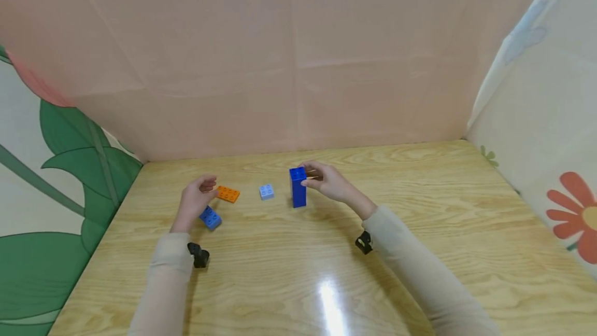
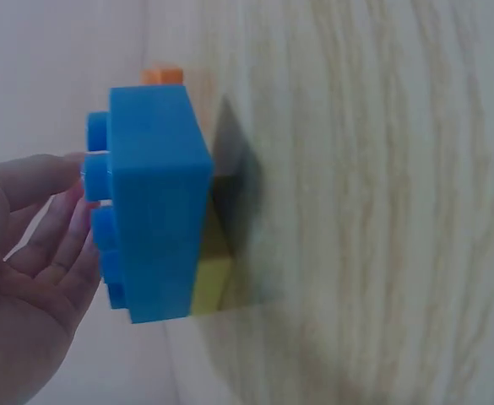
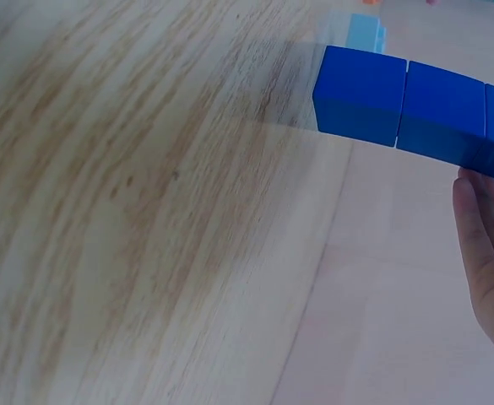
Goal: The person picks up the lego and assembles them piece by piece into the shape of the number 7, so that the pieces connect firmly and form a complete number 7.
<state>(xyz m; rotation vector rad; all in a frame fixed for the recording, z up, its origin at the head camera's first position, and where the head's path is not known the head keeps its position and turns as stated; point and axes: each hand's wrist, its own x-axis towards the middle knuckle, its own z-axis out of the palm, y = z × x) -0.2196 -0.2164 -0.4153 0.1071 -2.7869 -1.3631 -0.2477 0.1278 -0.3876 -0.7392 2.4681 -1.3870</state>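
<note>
A tall dark blue tower of stacked blocks point(image 1: 298, 188) stands upright at mid-table. My right hand point(image 1: 326, 180) holds it near the top, thumb on the near side and fingers behind; the joints between blocks show in the right wrist view. On the left, my left hand point(image 1: 195, 198) has loosely bent fingers with nothing between them. It hovers beside a blue studded brick point(image 1: 210, 218) and a flat orange brick point(image 1: 228, 194). In the left wrist view, the blue brick point(image 2: 162, 202) partly hides that hand, and a yellow piece point(image 2: 212, 274) shows under it.
A light blue brick point(image 1: 266, 191) lies between the orange brick and the tower. The wooden table point(image 1: 280, 274) ends at a pink cloth wall point(image 1: 298, 92) at the back, with printed cloth on both sides. Black wrist cameras sit by both sleeves.
</note>
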